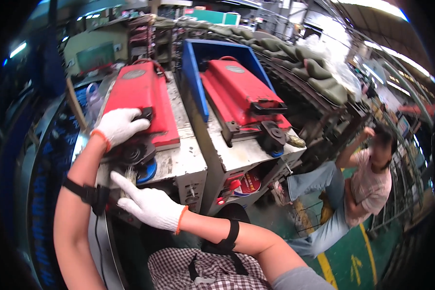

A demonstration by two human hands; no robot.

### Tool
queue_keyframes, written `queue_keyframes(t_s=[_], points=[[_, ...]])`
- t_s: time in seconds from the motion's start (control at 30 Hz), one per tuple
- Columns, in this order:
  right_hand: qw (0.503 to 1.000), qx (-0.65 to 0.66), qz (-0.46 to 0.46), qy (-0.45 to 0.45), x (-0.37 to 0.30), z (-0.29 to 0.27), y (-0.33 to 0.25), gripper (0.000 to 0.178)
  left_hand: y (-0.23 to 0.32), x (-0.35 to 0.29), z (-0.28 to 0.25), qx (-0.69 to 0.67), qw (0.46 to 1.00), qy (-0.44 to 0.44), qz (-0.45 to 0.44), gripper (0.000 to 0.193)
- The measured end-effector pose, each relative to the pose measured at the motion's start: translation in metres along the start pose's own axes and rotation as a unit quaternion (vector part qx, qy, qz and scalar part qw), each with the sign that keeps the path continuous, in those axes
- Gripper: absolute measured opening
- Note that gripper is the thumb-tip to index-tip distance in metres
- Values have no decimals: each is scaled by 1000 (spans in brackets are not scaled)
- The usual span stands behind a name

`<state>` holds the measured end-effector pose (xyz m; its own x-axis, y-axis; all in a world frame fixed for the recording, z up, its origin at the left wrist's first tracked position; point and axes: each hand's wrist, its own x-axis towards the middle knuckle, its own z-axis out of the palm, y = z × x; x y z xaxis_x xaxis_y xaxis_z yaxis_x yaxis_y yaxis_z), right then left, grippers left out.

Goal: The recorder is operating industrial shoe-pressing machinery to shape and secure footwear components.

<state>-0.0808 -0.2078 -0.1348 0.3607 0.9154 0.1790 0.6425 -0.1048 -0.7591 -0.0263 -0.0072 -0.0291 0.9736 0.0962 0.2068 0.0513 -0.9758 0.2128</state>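
Observation:
My left hand (pixel 117 126), in a white knit glove with an orange cuff, is closed round the black handle (pixel 146 114) at the near end of a red machine cover (pixel 135 89). Below it my right hand (pixel 154 208), gloved the same way, holds its fingers apart, with the index finger stretched out. Its tip is beside a pale bundle of fibres (pixel 130 176), but whether they touch I cannot tell. A dark round roller part (pixel 133 153) sits between the two hands, with a blue curved piece (pixel 148 171) next to it.
To the right stands a second red machine (pixel 244 87) with a blue guard (pixel 194 82) around it. Red switches (pixel 234 184) are on its front. A seated person (pixel 369 186) is at the right on the green floor. Green rolled material (pixel 319 79) lies along a rack behind.

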Motion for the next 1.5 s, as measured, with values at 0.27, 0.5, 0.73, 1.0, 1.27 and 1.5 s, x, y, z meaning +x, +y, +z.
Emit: queue_keyframes(t_s=[0.27, 0.5, 0.73, 1.0, 1.27, 1.5], points=[[992, -55, -22, -114, 19, -22, -23, 62, -12, 15, -41, -27, 994, 14, 104, 47], [991, -106, -40, 68, 48, -114, 9, 39, -21, 36, -80, 79, 960, 237, 130, 51], [946, -288, 140, 42, 177, -122, 41, 92, -37, 27, -83, 234, 873, 398, 156, 63], [920, -357, 161, 2, 241, -110, 57, 91, -50, -34, -55, 38, 891, 420, 167, 65], [889, 432, 145, 49, 122, -163, 8, 51, -42, -165, 17, -820, 495, 267, -111, 65], [876, 477, 33, -59, 56, -49, -71, 83, 25, -204, 21, -898, 355, 260, 17, 62]])
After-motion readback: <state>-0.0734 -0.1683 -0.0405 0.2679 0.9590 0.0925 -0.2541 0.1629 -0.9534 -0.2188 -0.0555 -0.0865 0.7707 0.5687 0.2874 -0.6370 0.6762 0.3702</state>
